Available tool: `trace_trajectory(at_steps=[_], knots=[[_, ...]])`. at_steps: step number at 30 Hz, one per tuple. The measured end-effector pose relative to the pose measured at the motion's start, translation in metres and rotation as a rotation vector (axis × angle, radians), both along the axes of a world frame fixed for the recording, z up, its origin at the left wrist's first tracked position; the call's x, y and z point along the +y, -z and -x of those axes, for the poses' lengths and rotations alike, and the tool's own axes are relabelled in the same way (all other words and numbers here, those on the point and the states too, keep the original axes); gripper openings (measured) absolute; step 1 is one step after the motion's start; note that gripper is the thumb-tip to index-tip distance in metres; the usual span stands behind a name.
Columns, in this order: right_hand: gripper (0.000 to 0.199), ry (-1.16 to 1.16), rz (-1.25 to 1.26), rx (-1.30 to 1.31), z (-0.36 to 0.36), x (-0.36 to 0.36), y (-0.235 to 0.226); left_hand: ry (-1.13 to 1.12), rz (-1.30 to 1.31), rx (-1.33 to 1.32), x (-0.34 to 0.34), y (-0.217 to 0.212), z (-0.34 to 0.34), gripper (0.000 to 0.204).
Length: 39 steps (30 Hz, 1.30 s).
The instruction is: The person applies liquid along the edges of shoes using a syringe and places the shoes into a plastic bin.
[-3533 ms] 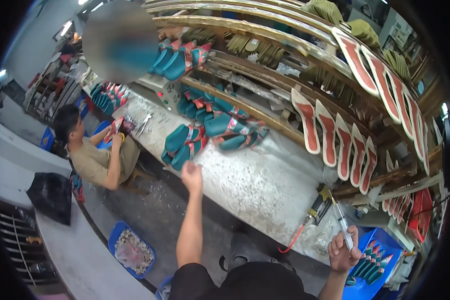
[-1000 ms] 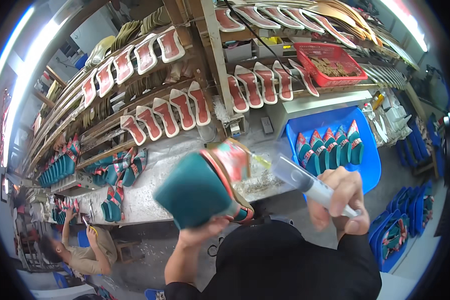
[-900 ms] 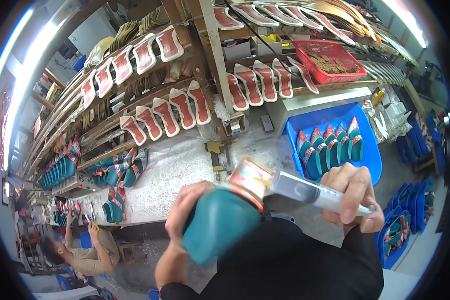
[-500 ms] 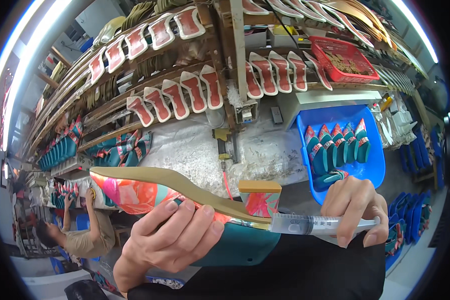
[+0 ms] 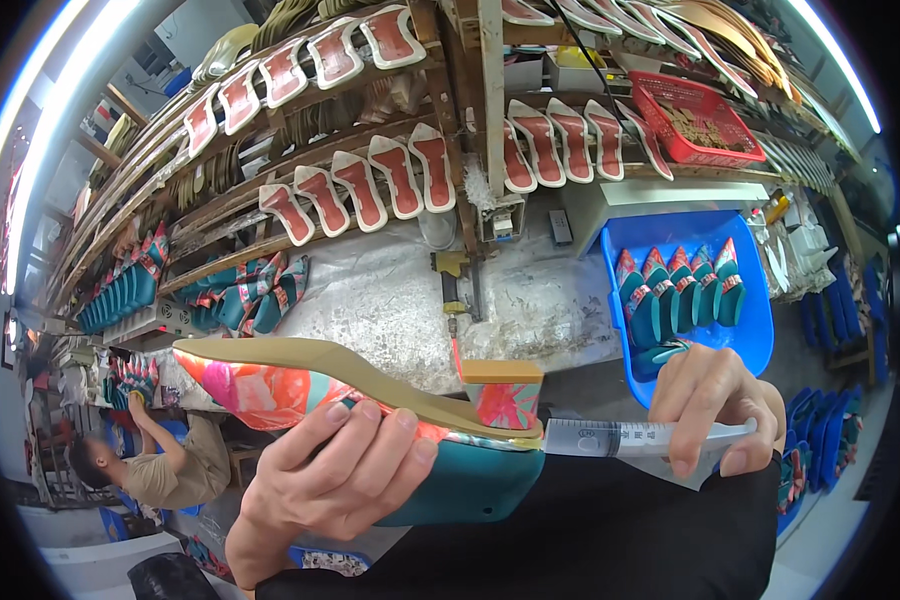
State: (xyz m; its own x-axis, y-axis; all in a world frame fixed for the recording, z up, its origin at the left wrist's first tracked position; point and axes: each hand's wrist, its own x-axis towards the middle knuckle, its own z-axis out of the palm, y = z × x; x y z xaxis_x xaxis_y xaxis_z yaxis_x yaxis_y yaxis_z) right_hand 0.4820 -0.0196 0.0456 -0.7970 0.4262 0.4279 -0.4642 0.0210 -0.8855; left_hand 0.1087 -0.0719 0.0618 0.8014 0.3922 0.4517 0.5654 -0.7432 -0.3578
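Note:
My left hand (image 5: 335, 480) grips a shoe (image 5: 300, 385) held sideways close to the camera: tan sole facing up, pink and orange floral upper, low block heel (image 5: 503, 392), sitting on a teal last (image 5: 470, 480). My right hand (image 5: 715, 405) holds a clear plastic syringe (image 5: 620, 437), its tip touching the shoe just below the heel. Both hands are above my dark lap.
A workbench (image 5: 390, 290) covered in pale sheeting runs behind. A blue tray (image 5: 690, 290) holds several teal lasted shoes. Racks above carry red-lined insoles (image 5: 390, 175) and a red basket (image 5: 700, 110). Another person (image 5: 165, 465) crouches at lower left.
The view swung from the long bench to close work. My left hand brought the shoe up and turned it sole-up; my right hand brought the syringe tip to its heel.

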Motion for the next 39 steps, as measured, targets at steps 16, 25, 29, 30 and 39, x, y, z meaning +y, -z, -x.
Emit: trace_trajectory(at_steps=[16, 25, 29, 30, 39], knots=[[0.033, -0.005, 0.172, 0.099, 0.024, -0.010, 0.011, 0.018, 0.281, -0.588, 0.000, 0.069, 0.038, 0.032], [0.033, -0.020, 0.145, 0.171, 0.074, -0.012, 0.011, 0.024, 0.281, -1.087, -0.005, 0.135, 0.037, 0.034], [0.034, 0.011, 0.106, 0.157, 0.095, -0.015, 0.016, 0.017, 0.401, -1.215, -0.018, 0.149, 0.032, 0.037], [0.035, 0.035, 0.101, 0.157, 0.099, -0.015, 0.018, 0.020, 0.441, -1.247, -0.020, 0.153, 0.031, 0.038], [0.033, 0.142, 0.058, 0.126, 0.138, -0.010, 0.030, 0.124, 0.936, -1.667, -0.037, 0.180, 0.025, 0.045]])
